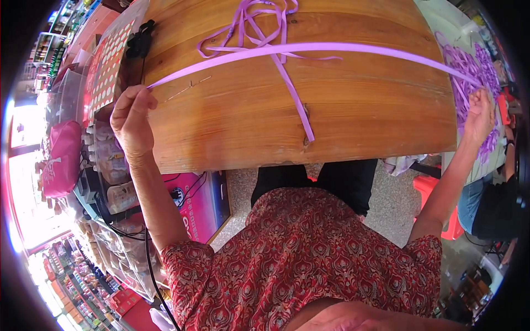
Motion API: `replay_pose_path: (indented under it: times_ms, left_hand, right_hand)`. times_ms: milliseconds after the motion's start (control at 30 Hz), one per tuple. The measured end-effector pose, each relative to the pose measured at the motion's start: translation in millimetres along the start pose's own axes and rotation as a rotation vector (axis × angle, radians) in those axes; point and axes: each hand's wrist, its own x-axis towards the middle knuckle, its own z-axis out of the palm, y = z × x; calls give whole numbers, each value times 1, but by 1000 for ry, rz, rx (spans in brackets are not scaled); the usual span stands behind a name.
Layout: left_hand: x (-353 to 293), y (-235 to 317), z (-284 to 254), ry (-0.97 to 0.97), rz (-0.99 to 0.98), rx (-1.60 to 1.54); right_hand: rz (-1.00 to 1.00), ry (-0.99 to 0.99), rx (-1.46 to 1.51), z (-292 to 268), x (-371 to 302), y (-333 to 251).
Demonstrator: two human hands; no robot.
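A long purple ribbon [309, 47] is stretched across the wooden table [221, 127], bowing away from me in the wide view. Its left end is pinched between the thumb and fingers of my left hand [133, 118], over the table's left edge. At the other end, my right hand [479, 117] grips the ribbon just past the table's right edge. Beneath the taut span lies a loose tangle of purple ribbon [256, 27], and one tail of it [292, 96] runs toward me. A thin needle-like piece [190, 85] rests near my left hand.
On a pale surface at the right lies a heap of purple ribbons [475, 66]. A red stool [433, 204] and a seated person's leg [475, 207] are below it. At the left stand a dotted box [110, 71], a pink bag [62, 157] and packed shelves. A black cable [149, 265] hangs there.
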Motion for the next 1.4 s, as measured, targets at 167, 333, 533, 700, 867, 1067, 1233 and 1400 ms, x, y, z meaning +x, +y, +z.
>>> replay_pose_path:
  times_ms: [167, 333, 533, 700, 867, 1067, 1233, 1400]
  left_hand:
    - [-2, -4, -8, 57, -47, -72]
    - [0, -22, 10, -33, -221, -909]
    - [7, -28, 44, 218, -224, -1314]
    - [-5, -3, 81, -89, -172, -1090]
    - [-21, 11, 117, -128, -85, -389]
    - [-27, 7, 146, -239, -104, -380]
    - [-26, 12, 155, -324, -231, -372]
    - [-25, 11, 166, -310, -262, -412]
  right_hand:
    - [-3, 74, -37, -2, -11, 0]
    - [243, -128, 558, 9, -12, 1]
    - [202, 93, 729, 66, -31, -20]
    - [468, -305, 1273, 38, -14, -8]
    - [264, -420, 438, 113, -50, -3]
    - [-19, -744, -150, 234, -145, 3]
    - [-134, -860, -94, 268, -153, 6]
    - [-271, -987, -157, 275, -145, 10]
